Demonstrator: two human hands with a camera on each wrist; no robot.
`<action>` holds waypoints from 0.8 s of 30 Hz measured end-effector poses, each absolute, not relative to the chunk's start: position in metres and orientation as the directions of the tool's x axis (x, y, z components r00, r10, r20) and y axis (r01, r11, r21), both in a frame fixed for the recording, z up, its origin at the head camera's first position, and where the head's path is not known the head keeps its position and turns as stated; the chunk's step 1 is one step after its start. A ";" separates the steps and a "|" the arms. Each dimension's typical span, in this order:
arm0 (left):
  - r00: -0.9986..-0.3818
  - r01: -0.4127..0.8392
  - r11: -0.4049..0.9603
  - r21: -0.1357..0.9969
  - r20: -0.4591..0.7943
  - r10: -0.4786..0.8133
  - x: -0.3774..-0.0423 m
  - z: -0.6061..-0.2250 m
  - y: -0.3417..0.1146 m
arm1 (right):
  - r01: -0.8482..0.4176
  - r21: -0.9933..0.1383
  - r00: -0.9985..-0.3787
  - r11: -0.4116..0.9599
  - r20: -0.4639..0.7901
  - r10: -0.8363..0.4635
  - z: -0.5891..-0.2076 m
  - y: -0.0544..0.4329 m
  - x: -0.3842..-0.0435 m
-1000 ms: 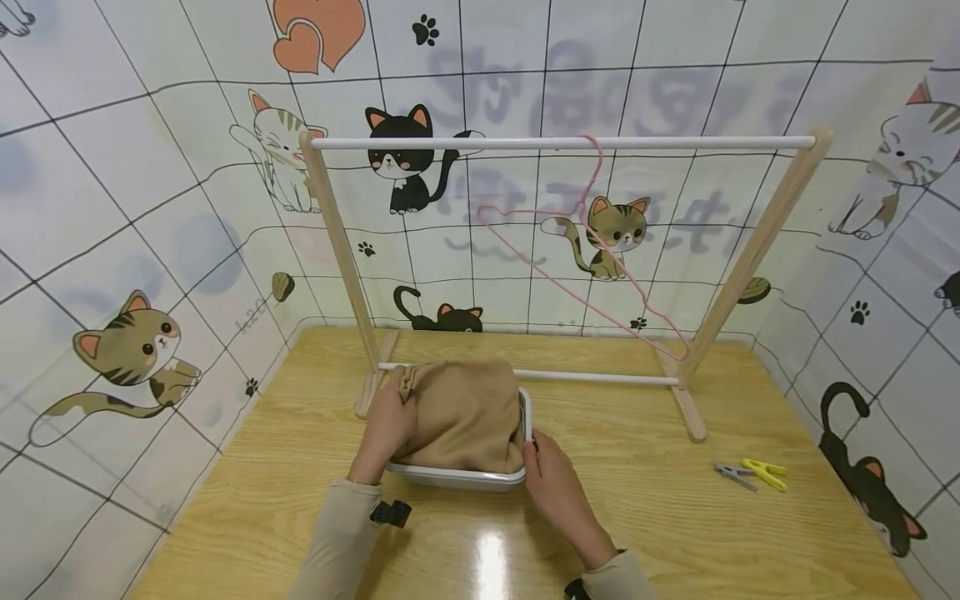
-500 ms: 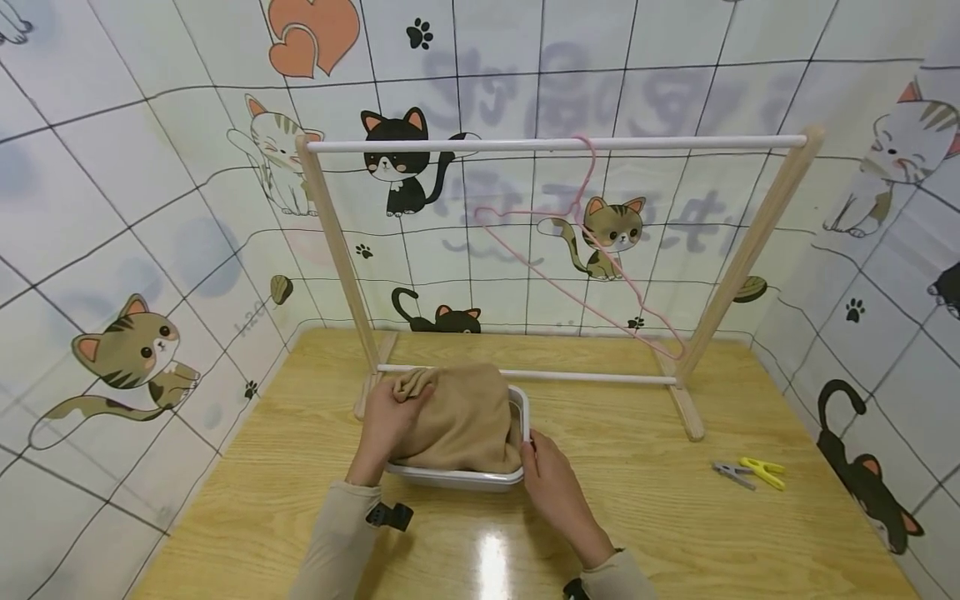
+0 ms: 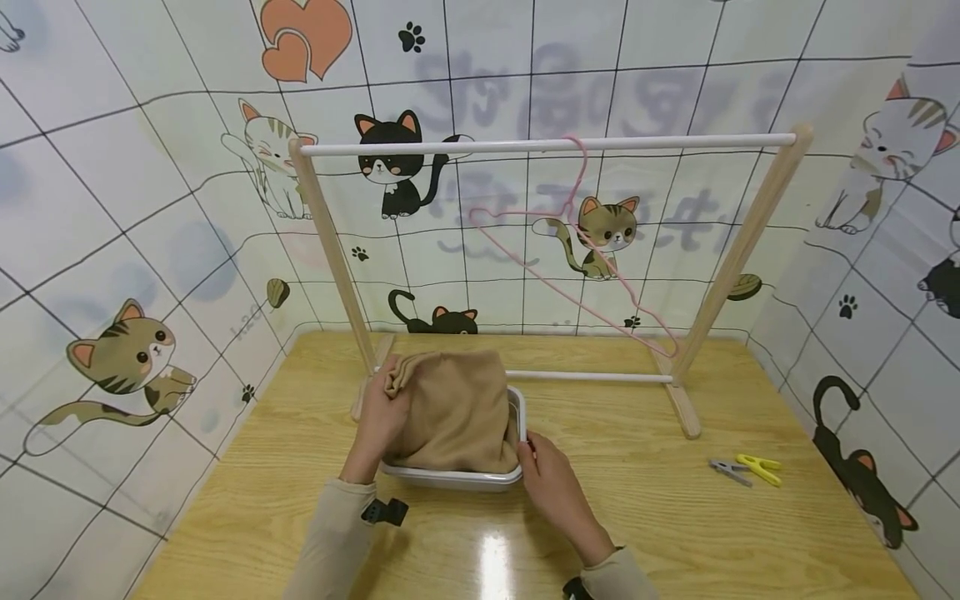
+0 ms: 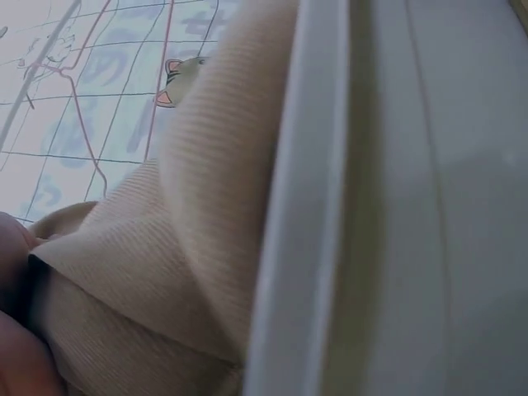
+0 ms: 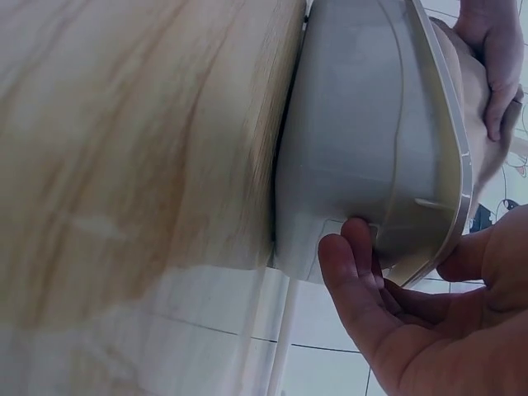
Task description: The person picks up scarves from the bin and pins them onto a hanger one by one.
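Note:
A tan ribbed cloth (image 3: 457, 408) lies bunched in a white plastic basin (image 3: 450, 479) on the table and rises above its rim. My left hand (image 3: 382, 421) grips the cloth's gathered edge at the basin's left side. In the left wrist view the fabric (image 4: 157, 264) folds beside the basin rim (image 4: 301, 206). My right hand (image 3: 551, 475) holds the basin's right side. The right wrist view shows that hand's thumb at the rim and its fingers (image 5: 351, 264) curled under the end of the basin (image 5: 355, 140). What lies beneath the cloth is hidden.
Behind the basin stands a wooden rack with a white top rail (image 3: 637, 143) and a lower rail (image 3: 592, 377). A pink wire hanger (image 3: 570, 287) hangs tilted from the top rail. Grey (image 3: 729, 471) and yellow (image 3: 759, 468) clothes pegs lie at the right of the table (image 3: 637, 517).
The left hand first gathers the cloth's left edge inward, then lifts it upward and slightly left. The right hand keeps its hold on the basin. The head view has shifted slightly.

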State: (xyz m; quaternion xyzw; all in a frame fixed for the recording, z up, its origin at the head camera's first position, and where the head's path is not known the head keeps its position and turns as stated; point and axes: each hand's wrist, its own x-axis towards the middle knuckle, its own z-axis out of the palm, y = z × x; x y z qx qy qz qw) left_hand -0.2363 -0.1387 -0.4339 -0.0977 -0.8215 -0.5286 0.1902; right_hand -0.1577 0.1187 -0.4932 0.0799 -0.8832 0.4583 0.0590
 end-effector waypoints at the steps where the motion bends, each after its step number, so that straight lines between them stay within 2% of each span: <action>1: -0.905 0.369 0.417 0.831 0.424 -0.044 -0.237 -0.432 -0.138 | -0.193 -0.801 -0.981 0.567 0.176 -0.085 -0.493 0.119 -0.158; 9: -0.895 0.405 0.328 0.854 0.444 -0.050 -0.237 -0.408 -0.135 | -0.200 -0.807 -0.979 0.556 0.183 -0.087 -0.495 0.120 -0.157; 15: -0.890 0.438 0.307 0.845 0.456 0.015 -0.238 -0.389 -0.132 | -0.199 -0.815 -0.980 0.544 0.180 -0.089 -0.496 0.121 -0.156; 24: -0.855 0.499 0.275 0.822 0.519 0.001 -0.239 -0.362 -0.125 | -0.192 -0.821 -0.981 0.538 0.175 -0.082 -0.492 0.130 -0.156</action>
